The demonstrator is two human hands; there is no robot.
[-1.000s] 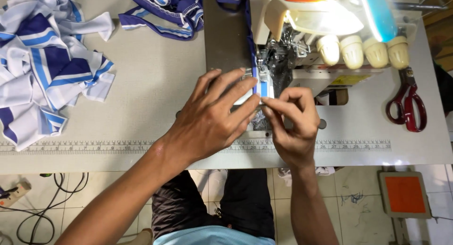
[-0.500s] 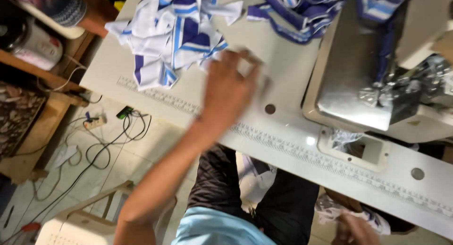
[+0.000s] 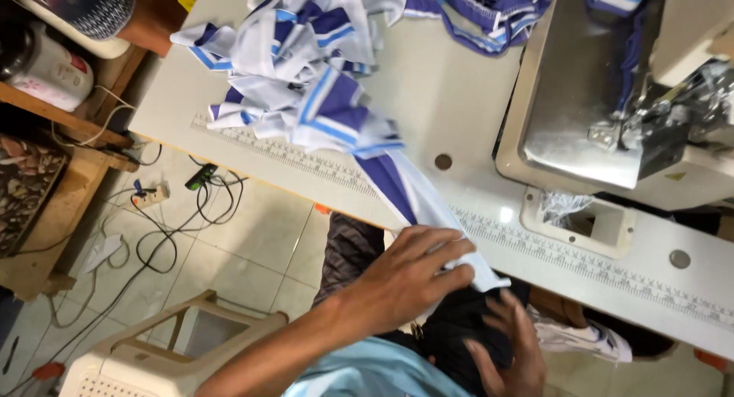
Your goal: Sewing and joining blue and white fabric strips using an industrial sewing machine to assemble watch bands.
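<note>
The left hand (image 3: 417, 271) grips one end of a blue-and-white fabric strip (image 3: 405, 190), fingers curled over the cloth at the near table (image 3: 459, 99) edge, above the lap. The strip's long axis runs diagonally, up and away from this hand towards the pile (image 3: 298, 68) of like pieces lying further out on the table; its far end appears still caught in that pile, though blur makes the join uncertain. The right hand (image 3: 505, 351) sits below and just beside the left, fingers loosely spread over dark cloth at the lap, apparently holding nothing; whether it touches the strip's white end cannot be told. The left hand is therefore the one on the strip, and the right is the nearer to its free end. The sewing machine (image 3: 612, 99) stands up and well away from both hands, across the table from the pile. A plastic stool (image 3: 153, 351) stands on the tiled floor beyond the left forearm.
</note>
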